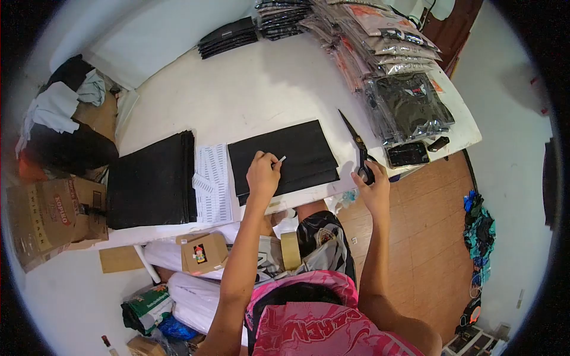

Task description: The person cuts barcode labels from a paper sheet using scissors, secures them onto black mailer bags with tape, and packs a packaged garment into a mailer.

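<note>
My left hand (263, 177) is closed in a pinch on a small white sticker (282, 159). It is over a flat black plastic mailing bag (297, 148) on the white table (178, 95). My right hand (376, 188) grips black-handled scissors (357, 140) at the table's front edge, blades pointing away from me. Left of the bag lie printed sheets of small white stickers (214, 178), with a cut strip on top. Beside them sits a thick stack of black mailing bags (151, 184).
A phone (408, 154) lies right of the scissors. Piled clear-bagged garments (409, 104) fill the table's right back, with black folded packs (227, 37) behind. A cardboard box (56, 216) stands at left. A tape roll (290, 250) is at my lap.
</note>
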### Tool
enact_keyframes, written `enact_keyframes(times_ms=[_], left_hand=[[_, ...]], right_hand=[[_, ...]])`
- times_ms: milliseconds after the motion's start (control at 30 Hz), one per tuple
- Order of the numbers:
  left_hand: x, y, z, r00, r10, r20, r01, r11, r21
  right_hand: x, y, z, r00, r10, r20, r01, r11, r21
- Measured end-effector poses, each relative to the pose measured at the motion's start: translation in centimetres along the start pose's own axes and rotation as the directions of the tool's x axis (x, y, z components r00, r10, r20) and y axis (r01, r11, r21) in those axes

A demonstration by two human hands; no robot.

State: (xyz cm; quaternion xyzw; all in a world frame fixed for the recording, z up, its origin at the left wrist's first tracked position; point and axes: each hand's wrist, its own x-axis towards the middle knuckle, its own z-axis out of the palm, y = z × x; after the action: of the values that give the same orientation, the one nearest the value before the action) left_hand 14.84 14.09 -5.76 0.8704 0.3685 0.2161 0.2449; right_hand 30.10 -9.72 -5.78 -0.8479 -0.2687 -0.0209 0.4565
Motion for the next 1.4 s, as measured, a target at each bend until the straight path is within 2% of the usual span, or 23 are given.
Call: enact_keyframes(times_ms=[133,233,300,367,400,433,467,500,567,600,667,700,767,833,900,933,967,1033,1067,1133,1167,1267,1400], left_hand=[[-0.4,0.2,0.0,0.989,0.126,-0.076,-0.12,0.99,0.076],[-0.8,1.0,-1.5,0.986,0.123,-0.111,-0.13,0.99,-0.057],[-1.4,1.6,-2.9,0.99,0.144,-0.01,-0.133,0.879,-0.458],[-2.2,1.8,-4.0,0.976,0.217,-0.009,-0.189,0.827,-0.53],[-2.7,2.1,-4.6,0.98,0.166,0.11,-0.047,0.73,-0.682],[-3.2,2.6,-5.3,0.963,0.134,0.233,0.108,0.6,-0.792],[-3.8,3.3,-5.8,0.957,0.158,0.241,0.121,0.539,-0.834],[-4.3,3.3,-5.7,0.95,0.124,0.288,0.198,0.477,-0.856],[-5.2,3.0,-5.4,0.933,0.116,0.342,0.295,0.3,-0.907],[-5.7,3.3,-5.4,0.933,0.111,0.341,0.296,0.297,-0.908],[-6.5,4.3,-5.3,0.942,0.038,0.333,0.331,0.044,-0.942],[-6.8,4.4,-5.0,0.942,0.036,0.334,0.332,0.041,-0.942],[-7.4,4.5,-4.4,0.942,-0.006,0.335,0.333,-0.087,-0.939],[-7.8,3.8,-3.5,0.949,0.023,0.315,0.316,-0.109,-0.943],[-8.0,3.3,-3.2,0.954,0.13,0.269,0.277,-0.047,-0.96],[-8.0,3.2,-3.3,0.956,0.125,0.265,0.273,-0.052,-0.961],[-8.1,3.0,-3.5,0.95,0.091,0.3,0.305,-0.052,-0.951],[-8.0,3.0,-4.5,0.942,0.051,0.332,0.334,-0.055,-0.941],[-7.9,2.9,-5.1,0.93,0.004,0.366,0.366,-0.034,-0.93],[-7.7,2.9,-5.6,0.904,-0.142,0.403,0.415,0.072,-0.907],[-7.5,2.7,-5.5,0.903,-0.148,0.403,0.416,0.071,-0.907],[-6.2,2.0,-5.2,0.899,-0.267,0.346,0.412,0.255,-0.875],[-5.1,1.7,-5.0,0.888,-0.271,0.372,0.435,0.229,-0.871]], right_hand=[[-0.3,-2.2,-0.1,0.994,-0.107,-0.018,0.107,0.992,0.062],[-0.6,-5.6,0.4,0.982,-0.18,-0.064,0.188,0.969,0.159],[-0.9,-6.7,1.5,0.985,-0.169,-0.02,0.17,0.965,0.201],[-1.2,-8.2,2.6,0.964,0.025,0.266,-0.181,0.795,0.58],[-1.4,-8.9,3.1,0.964,0.022,0.266,-0.179,0.792,0.584],[-1.6,-9.5,3.7,0.964,-0.06,0.259,-0.132,0.738,0.662],[-1.9,-10.1,4.2,0.959,-0.141,0.246,-0.089,0.673,0.734],[-2.0,-10.7,4.5,0.957,-0.147,0.25,-0.088,0.671,0.736],[-2.4,-11.8,4.7,0.956,-0.243,0.166,0.041,0.668,0.743],[-2.7,-12.2,4.7,0.96,-0.241,0.14,0.065,0.683,0.728],[-3.6,-12.4,4.9,0.963,-0.244,0.115,0.087,0.684,0.724],[-4.1,-12.4,5.0,0.965,-0.248,0.085,0.112,0.684,0.72],[-4.6,-12.2,5.1,0.967,-0.248,0.06,0.132,0.688,0.713],[-4.7,-11.9,4.8,0.96,-0.279,-0.031,0.232,0.725,0.648],[-4.5,-12.0,4.2,0.951,-0.306,-0.035,0.262,0.743,0.615],[-4.3,-12.0,4.0,0.942,-0.333,-0.042,0.293,0.755,0.587],[-4.0,-11.7,4.0,0.94,-0.338,-0.036,0.294,0.755,0.586],[-3.3,-11.1,4.2,0.839,-0.526,-0.142,0.542,0.783,0.306],[-2.8,-10.9,4.1,0.839,-0.527,-0.135,0.541,0.782,0.309],[-1.6,-10.7,4.0,0.691,-0.709,-0.137,0.722,0.683,0.106],[-1.3,-10.5,4.1,0.692,-0.71,-0.133,0.722,0.683,0.111],[-0.3,-9.9,5.1,0.625,-0.774,-0.107,0.781,0.619,0.084],[0.4,-9.4,5.9,0.575,-0.816,-0.067,0.818,0.571,0.067]])
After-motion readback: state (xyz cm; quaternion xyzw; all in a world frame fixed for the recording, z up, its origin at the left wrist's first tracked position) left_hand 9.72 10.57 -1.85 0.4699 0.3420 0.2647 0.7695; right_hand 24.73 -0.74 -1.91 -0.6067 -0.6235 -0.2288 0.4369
